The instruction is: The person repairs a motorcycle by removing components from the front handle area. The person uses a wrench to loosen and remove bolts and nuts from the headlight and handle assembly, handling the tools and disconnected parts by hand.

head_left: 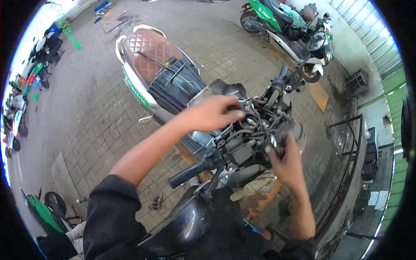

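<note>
An electric scooter stands before me, its front stripped to bare wiring [255,123] and brackets between the handlebar grips. My left hand [219,113] hovers over the near-left side of this wiring, thumb and bent fingers a little apart, with no object visible between them. At the right side of the wiring, my right hand [286,160] is closed, its fingers blurred. Something small and shiny [274,140] shows by its fingertips; its kind is unclear. The black left handlebar grip [186,174] points toward me, below my left forearm.
A T-shaped tool [151,59] and a yellow-and-black tool [171,61] lie on the brown quilted seat [149,45]. A black panel [188,221] is close to my body. Another green-and-white scooter [286,26] stands far right. A metal rail [357,130] runs along the right.
</note>
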The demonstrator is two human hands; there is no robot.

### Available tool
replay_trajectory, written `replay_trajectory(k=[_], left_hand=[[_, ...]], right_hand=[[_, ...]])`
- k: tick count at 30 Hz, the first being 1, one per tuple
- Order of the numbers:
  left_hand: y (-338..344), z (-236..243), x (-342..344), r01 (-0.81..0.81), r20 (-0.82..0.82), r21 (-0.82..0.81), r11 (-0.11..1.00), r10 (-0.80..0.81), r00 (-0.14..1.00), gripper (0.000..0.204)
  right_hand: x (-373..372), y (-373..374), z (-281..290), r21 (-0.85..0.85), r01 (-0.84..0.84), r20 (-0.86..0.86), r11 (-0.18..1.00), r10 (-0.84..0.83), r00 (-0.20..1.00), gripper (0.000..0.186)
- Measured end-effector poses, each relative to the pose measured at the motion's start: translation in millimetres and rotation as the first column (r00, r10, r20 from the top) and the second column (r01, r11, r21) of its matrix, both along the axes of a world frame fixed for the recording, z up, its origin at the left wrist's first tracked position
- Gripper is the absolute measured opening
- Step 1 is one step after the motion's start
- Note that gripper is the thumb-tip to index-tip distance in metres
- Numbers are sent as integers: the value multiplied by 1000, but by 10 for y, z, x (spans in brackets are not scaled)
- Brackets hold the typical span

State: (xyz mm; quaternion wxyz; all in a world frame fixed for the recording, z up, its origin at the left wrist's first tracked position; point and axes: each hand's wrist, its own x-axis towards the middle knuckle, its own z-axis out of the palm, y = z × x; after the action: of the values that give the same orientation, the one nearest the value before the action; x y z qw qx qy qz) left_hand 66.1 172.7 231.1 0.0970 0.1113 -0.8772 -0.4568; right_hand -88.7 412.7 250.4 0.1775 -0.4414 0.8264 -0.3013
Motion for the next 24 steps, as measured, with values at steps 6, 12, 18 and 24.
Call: replay_trajectory(k=[6,12,18,24], left_hand=[[329,-448,-979,160,42,-304,939,-154,987,35],[232,-531,-1145,203,223,-434,878,-114,968,32],[396,-533,-1298,231,313,-651,723,-21,949,31],[180,-685,-1468,196,-13,-439,877,-225,974,30]], right_hand=[[204,260,-168,-190,139,151,972,-111,982,22],[51,233,-214,-269,331,162,904,-296,941,26],[-371,23,-187,-456,372,178,809,-326,928,28],[-333,25,-186,-514,397,360,760,-229,904,25]])
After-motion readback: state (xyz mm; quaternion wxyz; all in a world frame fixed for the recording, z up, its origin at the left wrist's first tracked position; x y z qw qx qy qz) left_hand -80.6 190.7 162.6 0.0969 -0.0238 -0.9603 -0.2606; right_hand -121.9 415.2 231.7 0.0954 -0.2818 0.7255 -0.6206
